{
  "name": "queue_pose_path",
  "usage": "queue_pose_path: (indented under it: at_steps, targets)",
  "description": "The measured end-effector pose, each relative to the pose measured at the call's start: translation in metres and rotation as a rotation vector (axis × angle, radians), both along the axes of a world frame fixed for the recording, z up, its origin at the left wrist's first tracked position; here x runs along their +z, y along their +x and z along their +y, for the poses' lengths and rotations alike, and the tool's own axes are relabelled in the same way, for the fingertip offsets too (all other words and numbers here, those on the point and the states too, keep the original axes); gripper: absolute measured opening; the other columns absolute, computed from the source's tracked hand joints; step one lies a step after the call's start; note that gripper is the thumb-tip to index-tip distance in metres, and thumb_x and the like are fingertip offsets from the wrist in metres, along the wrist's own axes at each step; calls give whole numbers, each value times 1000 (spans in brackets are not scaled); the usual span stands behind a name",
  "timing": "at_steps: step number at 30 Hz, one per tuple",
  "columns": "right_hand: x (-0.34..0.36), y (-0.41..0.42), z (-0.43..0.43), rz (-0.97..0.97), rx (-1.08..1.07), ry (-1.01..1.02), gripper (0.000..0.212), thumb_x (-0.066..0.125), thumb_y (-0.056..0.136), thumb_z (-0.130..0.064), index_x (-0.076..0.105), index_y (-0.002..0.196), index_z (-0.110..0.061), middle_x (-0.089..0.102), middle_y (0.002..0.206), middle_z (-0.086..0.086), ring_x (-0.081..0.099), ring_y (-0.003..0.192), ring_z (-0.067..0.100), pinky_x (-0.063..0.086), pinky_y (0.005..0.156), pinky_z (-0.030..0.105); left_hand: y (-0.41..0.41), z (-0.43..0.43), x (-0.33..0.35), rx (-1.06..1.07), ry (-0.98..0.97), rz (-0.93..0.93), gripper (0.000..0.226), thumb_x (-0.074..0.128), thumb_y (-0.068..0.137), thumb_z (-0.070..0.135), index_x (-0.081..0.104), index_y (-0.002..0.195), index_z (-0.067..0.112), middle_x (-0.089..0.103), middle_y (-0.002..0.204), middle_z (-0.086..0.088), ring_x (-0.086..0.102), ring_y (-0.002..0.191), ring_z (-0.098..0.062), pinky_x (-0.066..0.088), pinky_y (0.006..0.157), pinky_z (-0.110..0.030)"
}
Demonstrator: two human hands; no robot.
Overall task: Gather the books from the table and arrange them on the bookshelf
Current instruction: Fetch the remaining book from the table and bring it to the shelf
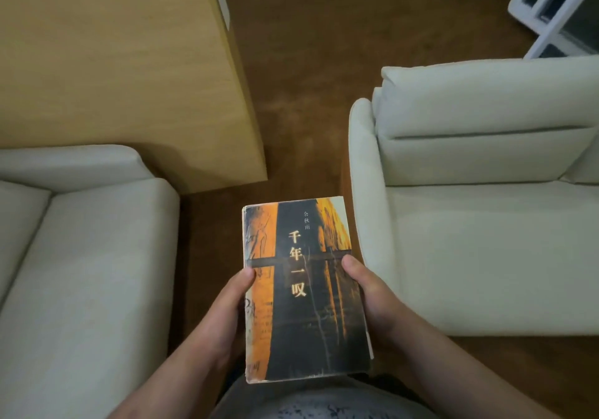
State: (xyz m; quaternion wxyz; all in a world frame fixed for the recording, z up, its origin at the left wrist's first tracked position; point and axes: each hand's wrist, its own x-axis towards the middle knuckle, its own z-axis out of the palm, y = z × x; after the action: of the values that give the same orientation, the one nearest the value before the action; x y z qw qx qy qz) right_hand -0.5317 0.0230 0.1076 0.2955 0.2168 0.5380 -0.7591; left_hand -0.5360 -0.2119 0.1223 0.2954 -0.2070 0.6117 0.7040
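Orange-and-black book [304, 289] at lower centre, left hand [223, 318] and right hand [372, 292] gripping its side edges, thumbs on cover, fingers beneath unseen, pale armchairs [470, 224] either side

The book [304, 289] hides the fingers of the left hand [223, 315] and right hand [372, 295]; the white frame [551, 13] is cut off.

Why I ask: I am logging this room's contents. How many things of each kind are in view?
book: 1, held by the left hand and the right hand
cream sofas: 2, one at left, one at right
wooden table: 1
white framed unit: 1
Total: 5
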Motion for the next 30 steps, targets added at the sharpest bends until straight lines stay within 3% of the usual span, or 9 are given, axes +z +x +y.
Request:
queue_pose_path:
  at_steps: [3,5,10,15,18,21,23,26,30]
  targets:
    - [5,-50,7,6,69,14,47,39,96,-50,67,109,-14,78,96,7,74,90,22,58,83,36,-44,10,7,34,16,-11,50,57,82,66,72,111,28,77,112,-9,68,114,-33,47,102,-53]
    - [9,-84,6,14,110,26,48,34,100,-49,66,111,-15,78,96,5,75,90,20,56,74,29,-76,9,8,35,29,-7,53,46,80,60,67,115,27,77,110,-8,70,109,-30,50,95,-49]
    - [4,-189,-11,52,74,20,47,45,83,-51,66,104,-14,76,92,7,72,89,24,54,84,37,-176,-13,-9,89,60,-7,113,77,44,83,56,138,25,61,140,-10,55,133,-33,41,112,-55]
    - [4,-302,-37,56,20,-19,42,53,90,-53,63,101,-14,76,88,6,74,85,22,57,78,34,-303,-49,-27,51,78,49,111,72,50,88,51,142,30,51,150,-5,45,141,-28,32,118,-56]
    - [11,-355,-44,61,-21,-32,43,49,81,-48,64,103,-14,78,90,6,75,87,22,56,78,34,-366,-52,-14,-2,81,68,123,73,39,90,52,141,25,53,147,-8,46,139,-30,33,117,-56]
    - [18,-403,-46,45,-82,-53,41,56,89,-50,65,105,-13,78,93,8,74,89,25,53,84,40,-422,-47,6,-64,62,74,134,73,27,91,52,140,21,55,143,-9,48,136,-31,38,111,-49]
    - [21,-433,-42,13,-138,-35,42,53,88,-49,66,106,-13,77,94,10,73,90,27,51,89,44,-458,-41,11,-118,54,57,116,71,39,87,55,135,25,59,137,-7,53,130,-30,41,104,-46]
    - [20,-478,-28,20,-186,-13,44,54,88,-50,66,107,-13,76,97,11,72,92,27,51,92,45,-510,-24,13,-171,84,-23,65,56,67,68,60,120,30,67,123,-10,61,115,-31,41,105,-52]
    - [11,-543,4,26,-235,-6,47,56,89,-53,67,110,-12,76,101,13,71,95,29,50,94,47,-588,7,5,-248,64,-39,62,73,71,57,60,123,25,75,110,-9,70,104,-30,51,86,-44]
